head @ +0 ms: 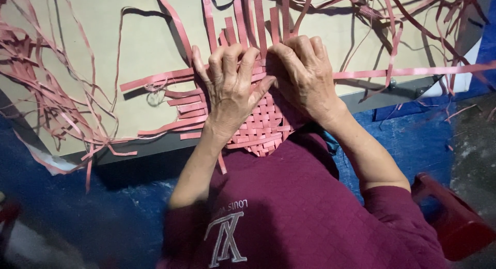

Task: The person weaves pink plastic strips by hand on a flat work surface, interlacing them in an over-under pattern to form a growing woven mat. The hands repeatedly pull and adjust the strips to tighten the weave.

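A flat mat woven from pink strips (261,125) lies on a beige board (139,42), its near edge against my maroon sweater. My left hand (231,88) rests on the mat's upper left part, fingers bent like claws over a long horizontal pink strip (155,79), thumb stretched right. Touching it on the right, my right hand (305,73) has its fingers curled down onto the upright strips (258,16) where they meet the weave. Loose strip ends stick out left of the mat and upward past both hands. The fingertips hide what they pinch.
Tangles of loose pink strips (51,104) spread over the board's left side and the upper right (413,21). The board's dark edge (382,93) overhangs a blue floor covering (413,140). A red plastic stool (454,222) stands at the lower right.
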